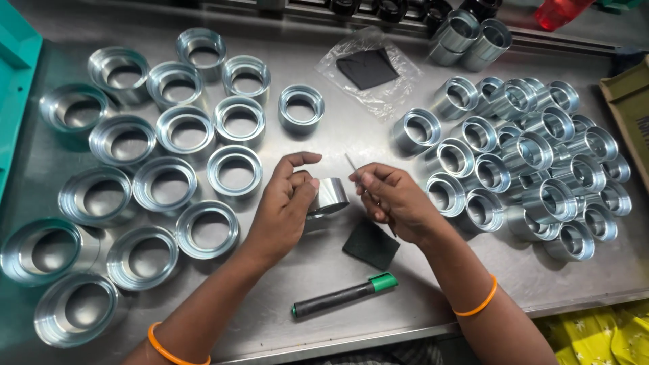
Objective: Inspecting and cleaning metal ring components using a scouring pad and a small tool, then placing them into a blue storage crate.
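Fingers [297,177] of left hand [284,209]: clamped round one metal ring [328,196], held just above the counter [324,135]. Right hand [395,197]: fingers pinched together on a thin pointed tool [353,164], tip beside the ring's rim. Advice: steady grip, light strokes along the edge. Black pad [370,245] below; marker [345,295] nearer the body.

Left hand [287,203] curled, thumb and fingers pinching, right hand [392,196] closed (fingertips together), forearms angled inward

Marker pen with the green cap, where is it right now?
In the head view the marker pen lies on the metal table near its front edge, between the person's forearms, just below the dark square pad, touched by neither hand.
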